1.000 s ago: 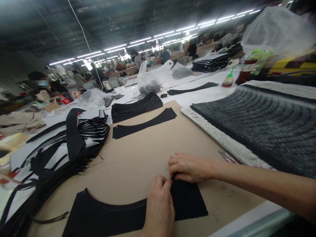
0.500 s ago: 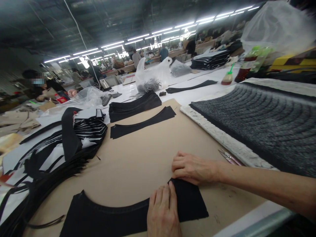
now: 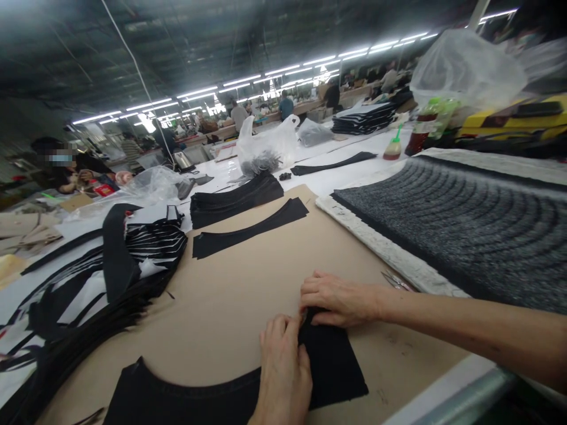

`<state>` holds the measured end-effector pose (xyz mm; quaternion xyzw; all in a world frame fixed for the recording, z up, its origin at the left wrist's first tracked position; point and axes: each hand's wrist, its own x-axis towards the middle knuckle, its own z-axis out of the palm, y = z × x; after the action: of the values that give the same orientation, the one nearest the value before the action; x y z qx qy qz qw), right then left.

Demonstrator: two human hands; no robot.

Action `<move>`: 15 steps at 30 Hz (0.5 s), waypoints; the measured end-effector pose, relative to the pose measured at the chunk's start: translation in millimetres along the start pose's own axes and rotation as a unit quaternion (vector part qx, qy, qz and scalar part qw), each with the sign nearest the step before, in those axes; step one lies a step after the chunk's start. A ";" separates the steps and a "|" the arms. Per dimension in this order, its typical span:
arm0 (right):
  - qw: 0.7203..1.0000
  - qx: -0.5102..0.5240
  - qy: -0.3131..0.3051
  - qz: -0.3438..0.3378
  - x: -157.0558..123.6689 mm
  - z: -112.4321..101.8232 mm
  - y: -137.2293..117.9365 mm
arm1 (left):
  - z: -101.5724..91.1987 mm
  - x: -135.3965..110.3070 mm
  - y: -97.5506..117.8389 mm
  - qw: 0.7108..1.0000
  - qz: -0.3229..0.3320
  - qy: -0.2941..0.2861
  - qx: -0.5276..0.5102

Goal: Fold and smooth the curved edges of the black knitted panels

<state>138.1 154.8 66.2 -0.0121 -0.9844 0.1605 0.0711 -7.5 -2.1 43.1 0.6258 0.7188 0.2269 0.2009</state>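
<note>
A curved black fabric piece (image 3: 186, 401) lies on the tan board (image 3: 248, 283) close to me. My left hand (image 3: 281, 369) rests on its right part, fingers curled and pinching the upper edge. My right hand (image 3: 339, 298) comes in from the right, fingers bent, and pinches the same edge beside the left one. The fingertips of both hands nearly touch at the fabric's top corner.
Another curved black strip (image 3: 248, 227) and a stack of them (image 3: 234, 198) lie farther up the board. A heap of black strips (image 3: 101, 277) sits left. A grey ridged mat (image 3: 465, 218) fills the right, scissors (image 3: 396, 281) by its edge. Plastic bags, bottles, and other workers are at the back.
My left hand's fingers, flat half a second ago, have curled back onto the fabric edge. Both hands and the piece have shifted slightly left in view as my head moved.
</note>
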 end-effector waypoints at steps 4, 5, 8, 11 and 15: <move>1.000 0.000 0.006 -0.001 -3.0 -1.0 3.0 | 2.3 0.0 5.6 1.000 0.016 0.019 0.006; 1.000 -0.001 0.008 -0.004 -4.2 -0.7 3.8 | 3.4 -1.2 5.8 0.999 0.027 0.029 0.008; 0.999 -0.012 0.017 -0.026 -8.0 2.0 6.3 | 8.0 -5.5 3.9 0.996 0.063 0.052 0.035; 0.998 -0.031 0.026 -0.049 -11.3 5.2 8.3 | 14.8 -9.1 -0.7 0.991 0.090 0.068 0.074; 0.995 -0.058 0.033 -0.069 -14.9 7.0 8.1 | 28.1 -11.5 -10.6 0.972 0.147 0.105 0.149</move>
<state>151.9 159.6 55.0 0.0466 -0.9877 0.0969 0.1139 1.6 -12.6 14.1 0.7204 0.6615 0.2082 -0.0069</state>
